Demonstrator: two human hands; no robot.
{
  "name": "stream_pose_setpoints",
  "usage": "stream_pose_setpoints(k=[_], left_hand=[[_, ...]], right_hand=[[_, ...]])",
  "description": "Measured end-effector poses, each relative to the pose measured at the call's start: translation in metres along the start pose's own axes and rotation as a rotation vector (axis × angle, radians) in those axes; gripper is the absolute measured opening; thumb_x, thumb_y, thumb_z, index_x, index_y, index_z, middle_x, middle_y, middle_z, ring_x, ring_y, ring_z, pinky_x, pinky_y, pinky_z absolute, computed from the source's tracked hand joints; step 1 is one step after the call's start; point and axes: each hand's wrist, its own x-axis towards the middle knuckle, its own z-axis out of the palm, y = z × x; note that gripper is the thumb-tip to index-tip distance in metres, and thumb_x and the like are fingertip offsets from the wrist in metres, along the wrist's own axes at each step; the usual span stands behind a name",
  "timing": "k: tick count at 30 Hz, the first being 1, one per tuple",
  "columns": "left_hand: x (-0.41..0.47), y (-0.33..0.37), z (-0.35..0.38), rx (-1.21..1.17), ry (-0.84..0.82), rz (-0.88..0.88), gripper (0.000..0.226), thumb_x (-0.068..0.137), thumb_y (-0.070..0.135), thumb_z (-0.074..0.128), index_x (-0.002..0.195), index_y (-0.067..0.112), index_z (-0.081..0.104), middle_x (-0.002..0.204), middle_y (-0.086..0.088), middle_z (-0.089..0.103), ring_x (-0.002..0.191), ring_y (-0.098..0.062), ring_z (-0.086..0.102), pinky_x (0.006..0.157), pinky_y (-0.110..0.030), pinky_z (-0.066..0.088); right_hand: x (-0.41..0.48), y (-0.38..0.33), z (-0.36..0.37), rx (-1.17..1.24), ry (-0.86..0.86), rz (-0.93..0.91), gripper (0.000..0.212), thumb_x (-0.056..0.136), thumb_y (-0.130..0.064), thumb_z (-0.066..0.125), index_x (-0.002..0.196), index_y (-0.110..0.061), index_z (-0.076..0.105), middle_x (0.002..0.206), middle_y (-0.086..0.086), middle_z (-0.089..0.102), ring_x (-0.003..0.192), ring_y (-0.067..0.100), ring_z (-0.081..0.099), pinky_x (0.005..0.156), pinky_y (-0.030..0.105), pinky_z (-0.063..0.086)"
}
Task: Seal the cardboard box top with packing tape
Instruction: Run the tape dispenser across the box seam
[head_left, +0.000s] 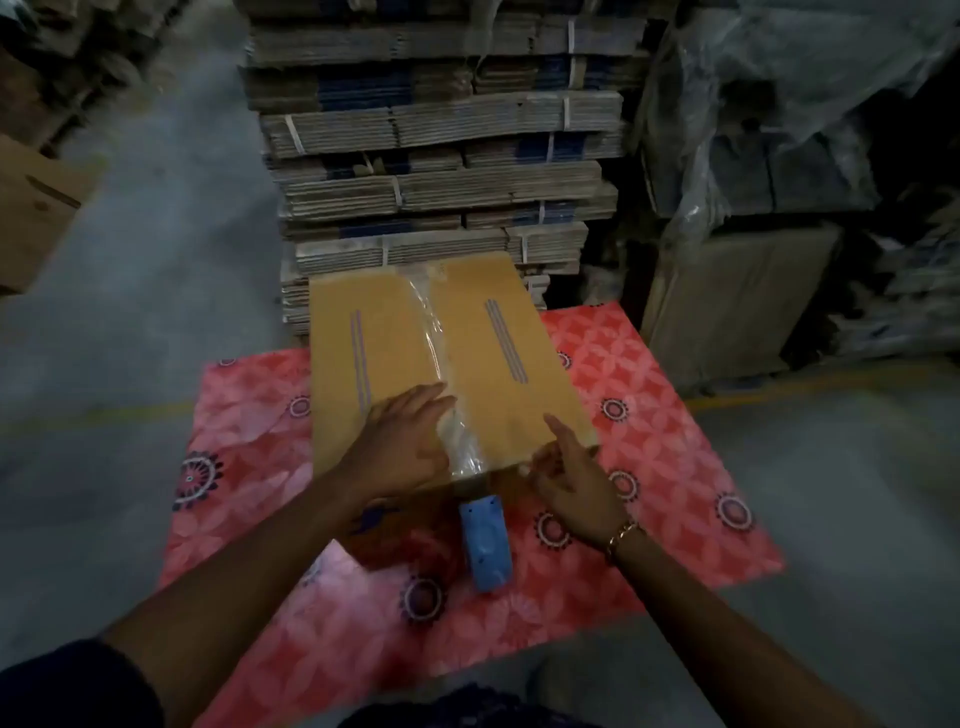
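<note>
The flat brown cardboard box is lying in the centre of the frame on a red flower-patterned mat, with a strip of clear glossy packing tape running down its middle seam from the far edge to the near edge. The left hand is resting flat on the near end of the tape, fingers spread and holding nothing. The right hand is touching the box's near right corner, fingers loosely open, pinching nothing that I can tell. A blue plastic tape dispenser is lying just below the box's near edge, seemingly joined to the strip by a short hanging length.

The tape near the left palm is looking wrinkled, so pressing unevenly is likely trapping creases. If the dispenser is tugged without cutting cleanly, the near end could be lifting off the seam.
</note>
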Motion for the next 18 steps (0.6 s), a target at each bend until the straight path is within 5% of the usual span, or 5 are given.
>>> stream_pose_setpoints(k=[3, 7, 12, 15, 18], left_hand=[[0.003, -0.011, 0.016, 0.147, -0.097, 0.128, 0.096, 0.073, 0.051, 0.054, 0.161, 0.030, 0.023, 0.173, 0.005, 0.009, 0.159, -0.019, 0.010, 0.124, -0.044, 0.011], [0.005, -0.021, 0.044, 0.282, -0.140, 0.257, 0.106, 0.067, 0.053, 0.057, 0.162, 0.028, 0.017, 0.174, -0.001, 0.006, 0.160, -0.024, 0.008, 0.124, -0.050, 0.012], [0.013, -0.027, 0.062, 0.430, -0.050, 0.312, 0.102, 0.077, 0.050, 0.061, 0.163, 0.024, 0.013, 0.173, -0.004, 0.010, 0.159, -0.026, 0.013, 0.123, -0.055, 0.022], [0.014, -0.030, 0.070, 0.454, 0.018, 0.314, 0.094, 0.080, 0.052, 0.054, 0.162, 0.024, 0.017, 0.172, -0.004, 0.019, 0.157, -0.025, 0.022, 0.120, -0.054, 0.027], [0.014, -0.032, 0.073, 0.454, 0.045, 0.319, 0.090, 0.084, 0.052, 0.049, 0.162, 0.025, 0.016, 0.173, -0.002, 0.017, 0.157, -0.023, 0.021, 0.120, -0.052, 0.026]], right_hand=[[-0.028, 0.007, 0.029, 0.000, 0.003, 0.080, 0.089, 0.082, -0.052, 0.068, 0.153, -0.025, 0.023, 0.128, 0.002, 0.059, 0.106, 0.016, 0.061, 0.087, 0.030, 0.052], [-0.055, 0.018, 0.067, -0.058, 0.034, 0.175, 0.113, 0.067, -0.081, 0.058, 0.155, -0.024, 0.016, 0.151, 0.004, 0.041, 0.130, 0.020, 0.049, 0.101, 0.039, 0.048], [-0.063, 0.024, 0.109, -0.090, -0.052, 0.263, 0.124, 0.063, -0.078, 0.067, 0.156, -0.025, 0.004, 0.162, 0.003, 0.025, 0.144, 0.024, 0.033, 0.112, 0.041, 0.039], [-0.060, 0.023, 0.128, 0.006, -0.062, 0.320, 0.131, 0.060, -0.091, 0.053, 0.156, -0.021, -0.001, 0.162, 0.007, 0.023, 0.145, 0.029, 0.032, 0.115, 0.040, 0.034], [-0.062, 0.012, 0.127, 0.063, -0.011, 0.350, 0.109, 0.077, -0.064, 0.066, 0.156, -0.025, 0.002, 0.157, 0.003, 0.035, 0.136, 0.025, 0.046, 0.106, 0.038, 0.044]])
